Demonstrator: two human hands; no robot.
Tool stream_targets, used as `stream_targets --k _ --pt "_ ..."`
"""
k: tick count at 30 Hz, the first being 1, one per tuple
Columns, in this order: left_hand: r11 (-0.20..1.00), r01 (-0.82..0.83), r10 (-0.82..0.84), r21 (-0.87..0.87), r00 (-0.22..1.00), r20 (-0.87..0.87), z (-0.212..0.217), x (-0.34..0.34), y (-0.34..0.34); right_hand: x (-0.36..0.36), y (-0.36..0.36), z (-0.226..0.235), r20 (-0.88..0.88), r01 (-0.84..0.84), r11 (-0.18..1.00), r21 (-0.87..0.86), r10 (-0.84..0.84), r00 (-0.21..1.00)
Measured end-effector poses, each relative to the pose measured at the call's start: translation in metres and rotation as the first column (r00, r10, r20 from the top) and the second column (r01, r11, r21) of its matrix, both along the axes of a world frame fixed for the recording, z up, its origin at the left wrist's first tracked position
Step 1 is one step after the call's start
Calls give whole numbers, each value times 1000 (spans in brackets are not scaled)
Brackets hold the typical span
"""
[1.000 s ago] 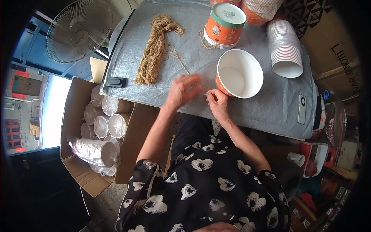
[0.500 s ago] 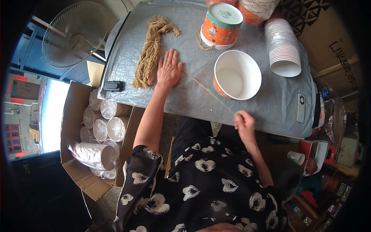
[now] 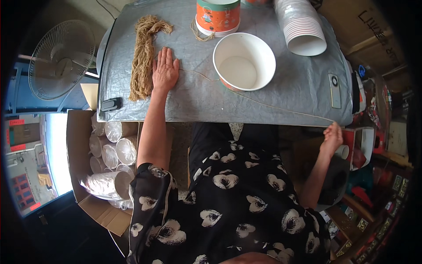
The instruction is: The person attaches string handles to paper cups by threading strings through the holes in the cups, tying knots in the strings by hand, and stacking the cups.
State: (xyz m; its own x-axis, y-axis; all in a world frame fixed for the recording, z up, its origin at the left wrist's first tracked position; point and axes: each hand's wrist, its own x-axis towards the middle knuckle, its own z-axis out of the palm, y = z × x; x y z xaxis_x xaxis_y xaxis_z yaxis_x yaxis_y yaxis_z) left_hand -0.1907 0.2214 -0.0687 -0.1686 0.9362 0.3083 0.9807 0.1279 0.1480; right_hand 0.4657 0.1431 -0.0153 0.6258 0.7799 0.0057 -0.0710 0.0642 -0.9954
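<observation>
One grey sheet-covered table (image 3: 189,105) stands near one round wire-caged fan (image 3: 65,66). It bears one tan twine bundle (image 3: 143,61) beside the flat, unclenched left hand (image 3: 165,72), and one open white-lined paper tub (image 3: 244,46); the right hand (image 3: 332,140) pinches one thin tan strand (image 3: 299,113) near the front edge.

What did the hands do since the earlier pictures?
The left hand moved left and came down flat beside the tan, tangled twine bundle. The right hand moved right, drawing a thin tan strand out past the table's front edge. The bundle and the round white paper tub with an orange outside stayed put; only the camera's view shifted.
</observation>
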Motion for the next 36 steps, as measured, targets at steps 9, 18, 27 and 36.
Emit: stream_targets --k 9,18,27,36 --pt "965 -28 35 261 999 -23 15 13 -16 -75 -17 122 410 -171 912 373 3 912" --pt "832 465 -531 303 511 676 127 198 -164 -231 -59 88 240 -814 464 -349 884 401" --pt "904 373 -362 207 412 837 77 213 -202 -258 -72 66 252 -887 358 -292 924 289" --pt "979 195 90 -49 -205 975 65 220 -194 -262 -81 36 -24 -865 373 -335 915 403"
